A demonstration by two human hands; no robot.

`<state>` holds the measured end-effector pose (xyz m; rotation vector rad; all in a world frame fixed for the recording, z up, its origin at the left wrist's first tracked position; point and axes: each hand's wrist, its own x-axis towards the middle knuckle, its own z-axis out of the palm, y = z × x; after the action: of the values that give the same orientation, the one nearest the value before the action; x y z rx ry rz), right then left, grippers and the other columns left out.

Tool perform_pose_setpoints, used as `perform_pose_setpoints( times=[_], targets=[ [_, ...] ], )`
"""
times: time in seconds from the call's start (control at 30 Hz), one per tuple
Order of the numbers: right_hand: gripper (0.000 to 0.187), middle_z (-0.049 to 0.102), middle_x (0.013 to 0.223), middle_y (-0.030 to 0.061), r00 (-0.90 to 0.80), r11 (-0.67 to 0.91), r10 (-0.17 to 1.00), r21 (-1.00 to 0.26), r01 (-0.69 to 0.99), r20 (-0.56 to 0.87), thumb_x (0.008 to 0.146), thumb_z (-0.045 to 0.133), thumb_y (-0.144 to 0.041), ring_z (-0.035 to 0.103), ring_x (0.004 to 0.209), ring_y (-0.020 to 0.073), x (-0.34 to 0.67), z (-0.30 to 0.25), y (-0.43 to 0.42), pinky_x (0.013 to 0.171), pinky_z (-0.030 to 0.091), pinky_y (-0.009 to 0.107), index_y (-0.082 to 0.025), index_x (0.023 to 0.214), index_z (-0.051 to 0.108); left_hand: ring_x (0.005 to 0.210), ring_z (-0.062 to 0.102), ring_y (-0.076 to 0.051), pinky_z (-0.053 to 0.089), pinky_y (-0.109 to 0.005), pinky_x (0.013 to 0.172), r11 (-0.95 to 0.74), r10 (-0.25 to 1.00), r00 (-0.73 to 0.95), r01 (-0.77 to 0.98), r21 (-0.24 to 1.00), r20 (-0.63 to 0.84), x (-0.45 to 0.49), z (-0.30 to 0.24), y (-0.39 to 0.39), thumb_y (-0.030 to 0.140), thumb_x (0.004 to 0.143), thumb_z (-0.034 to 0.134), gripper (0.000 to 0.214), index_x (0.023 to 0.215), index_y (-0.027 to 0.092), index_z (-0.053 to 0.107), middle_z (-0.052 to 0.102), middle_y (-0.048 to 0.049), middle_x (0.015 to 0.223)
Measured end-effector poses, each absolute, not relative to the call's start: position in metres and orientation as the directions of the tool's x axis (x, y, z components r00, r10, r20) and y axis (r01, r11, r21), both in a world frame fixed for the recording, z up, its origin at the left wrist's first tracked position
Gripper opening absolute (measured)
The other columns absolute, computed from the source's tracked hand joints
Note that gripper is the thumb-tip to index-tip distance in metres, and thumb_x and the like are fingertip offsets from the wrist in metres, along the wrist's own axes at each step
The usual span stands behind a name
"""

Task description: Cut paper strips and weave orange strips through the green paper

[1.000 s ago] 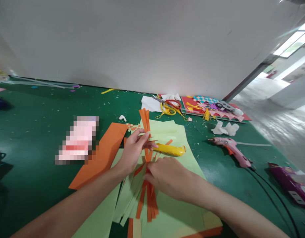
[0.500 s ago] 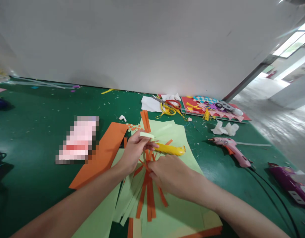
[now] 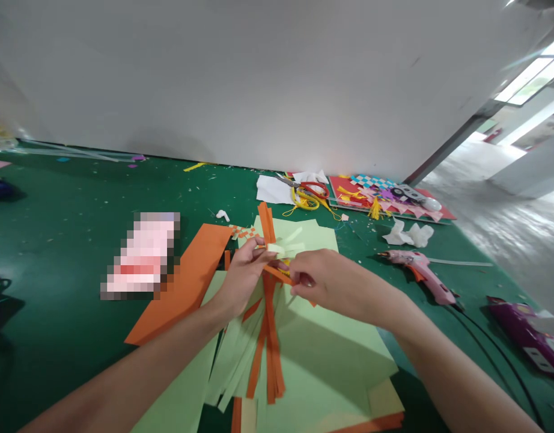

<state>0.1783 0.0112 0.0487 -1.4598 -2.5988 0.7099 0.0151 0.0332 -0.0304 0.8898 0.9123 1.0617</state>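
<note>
My left hand (image 3: 241, 278) pinches a bunch of orange paper strips (image 3: 268, 337) together with pale green strips (image 3: 283, 245) where they cross. My right hand (image 3: 331, 281) is raised beside it, fingers curled round one orange strip near the crossing. The strips fan out over light green paper sheets (image 3: 331, 361) on the green table. A wide orange sheet (image 3: 187, 282) lies to the left of my left hand. The yellow utility knife is hidden behind my right hand.
A pink glue gun (image 3: 421, 272) with a black cord lies to the right. Red-handled scissors (image 3: 310, 187), yellow cord and a woven paper piece (image 3: 376, 181) sit at the back by the white wall. A blurred pink item (image 3: 144, 252) lies left, a purple object (image 3: 529, 337) at far right.
My right hand lifted from the lower strips and moved up toward my left hand, covering the yellow knife. The orange strips have gathered closer together.
</note>
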Motion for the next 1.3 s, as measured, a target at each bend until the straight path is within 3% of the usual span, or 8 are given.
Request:
perform_pose_setpoints(
  times=[0.23,0.33,0.43,0.57,0.8,1.0,1.17,1.3],
  targets=[
    [0.017,0.058,0.070,-0.0016,-0.473,0.310,0.881,-0.711,0.631,-0.035,0.077,0.062,-0.026,0.051,0.063,0.0097,0.193,0.058,0.027,0.059,0.039,0.022,-0.017,0.066,0.054,0.064,0.066,-0.014,0.048,-0.026,0.065,0.237,0.956,0.241,-0.296,0.925,-0.167,0.016,-0.031,0.033,0.030,0.078,0.066,0.021,0.081,0.019,0.049,0.067,0.0013,0.067],
    [0.021,0.059,0.066,-0.0023,-0.446,0.147,0.893,-0.892,0.428,-0.066,0.074,0.067,-0.030,0.056,0.062,0.0101,0.196,0.057,0.031,0.056,0.042,0.022,-0.017,0.068,0.052,0.063,0.066,-0.014,0.048,-0.027,0.067,0.228,0.958,0.239,-0.303,0.925,-0.158,0.016,-0.032,0.033,0.030,0.078,0.067,0.019,0.081,0.019,0.052,0.067,0.0013,0.065],
    [0.024,0.062,0.063,-0.0020,-0.493,0.022,0.866,-0.978,0.209,-0.086,0.071,0.072,-0.030,0.060,0.057,0.0105,0.196,0.056,0.033,0.054,0.045,0.022,-0.017,0.073,0.052,0.063,0.065,-0.014,0.048,-0.027,0.067,0.223,0.957,0.253,-0.314,0.923,-0.145,0.016,-0.032,0.033,0.029,0.077,0.067,0.017,0.081,0.018,0.055,0.067,0.0008,0.066],
    [0.019,0.064,0.063,-0.0013,-0.555,-0.075,0.811,-0.974,0.215,-0.186,0.071,0.071,-0.027,0.055,0.046,0.0067,0.194,0.059,0.030,0.041,0.037,0.017,-0.016,0.074,0.055,0.061,0.062,-0.013,0.048,-0.024,0.064,0.179,0.957,0.277,-0.324,0.929,-0.088,0.015,-0.029,0.032,0.028,0.076,0.068,0.013,0.075,0.018,0.060,0.064,0.0012,0.065],
    [0.008,0.062,0.062,-0.0036,-0.719,-0.101,0.531,-0.876,0.472,-0.448,0.079,0.058,-0.023,0.047,0.039,0.0038,0.188,0.052,0.024,0.043,0.041,0.017,-0.016,0.080,0.061,0.065,0.061,-0.012,0.048,-0.023,0.064,0.170,0.953,0.288,-0.261,0.950,-0.091,0.015,-0.031,0.034,0.032,0.079,0.065,0.018,0.073,0.017,0.059,0.059,0.0019,0.067],
    [0.018,0.062,0.059,-0.0018,-0.588,0.030,0.728,-0.841,0.541,-0.353,0.082,0.053,-0.029,0.053,0.040,0.0067,0.184,0.040,0.029,0.043,0.038,0.018,-0.016,0.071,0.057,0.060,0.055,-0.009,0.043,-0.019,0.057,0.161,0.969,0.221,-0.236,0.958,-0.109,0.015,-0.031,0.032,0.031,0.079,0.065,0.020,0.069,0.017,0.056,0.054,0.0045,0.062],
    [0.029,0.064,0.058,0.0005,-0.447,0.008,0.842,-0.822,0.570,-0.302,0.084,0.050,-0.037,0.056,0.043,0.0087,0.187,0.032,0.037,0.045,0.042,0.020,-0.017,0.062,0.048,0.067,0.060,-0.012,0.047,-0.021,0.063,0.147,0.983,0.146,-0.272,0.951,-0.110,0.015,-0.030,0.033,0.030,0.077,0.066,0.015,0.076,0.017,0.058,0.061,0.0022,0.071],
    [0.025,0.064,0.057,0.0006,-0.369,-0.026,0.882,-0.813,0.581,-0.293,0.083,0.050,-0.032,0.059,0.045,0.0102,0.190,0.029,0.041,0.045,0.044,0.019,-0.018,0.062,0.048,0.071,0.066,-0.016,0.049,-0.024,0.065,0.150,0.986,0.123,-0.306,0.940,-0.117,0.015,-0.032,0.035,0.032,0.078,0.065,0.018,0.076,0.017,0.055,0.060,0.0016,0.068]
  ],
)
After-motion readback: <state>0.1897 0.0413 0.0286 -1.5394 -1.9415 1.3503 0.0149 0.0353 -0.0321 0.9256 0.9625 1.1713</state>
